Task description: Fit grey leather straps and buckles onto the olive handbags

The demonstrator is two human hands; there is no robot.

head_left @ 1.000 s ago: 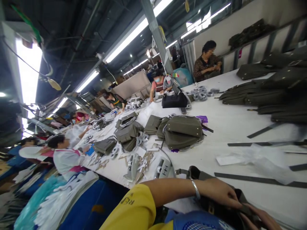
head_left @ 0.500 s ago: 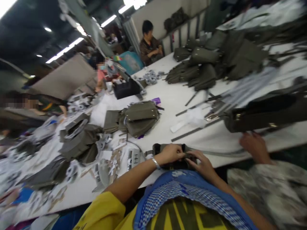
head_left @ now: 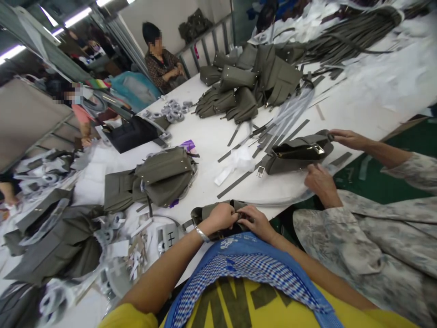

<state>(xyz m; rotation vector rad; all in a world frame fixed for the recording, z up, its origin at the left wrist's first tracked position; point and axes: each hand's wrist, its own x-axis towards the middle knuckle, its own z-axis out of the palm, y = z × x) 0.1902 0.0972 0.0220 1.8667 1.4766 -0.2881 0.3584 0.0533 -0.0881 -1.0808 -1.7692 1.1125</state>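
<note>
A dark olive handbag lies at the table edge against my apron, mostly covered by my hands. My left hand, with a silver bracelet at the wrist, has its fingers closed on the bag's upper part. From the other side my right hand pinches the same spot, and the fingertips of both hands almost meet. The small part between them is too hidden to make out. To the left, a white block marked "H" stands near the bag.
At my right, a co-worker's hands handle another olive bag with a buckle. Olive bags and a larger heap lie across the white table. Tape rolls and scraps crowd the left. Other people sit beyond.
My view has swung to the right and sharpened. Both my hands stay closed on the handbag. The co-worker's second hand has come into view on the other bag.
</note>
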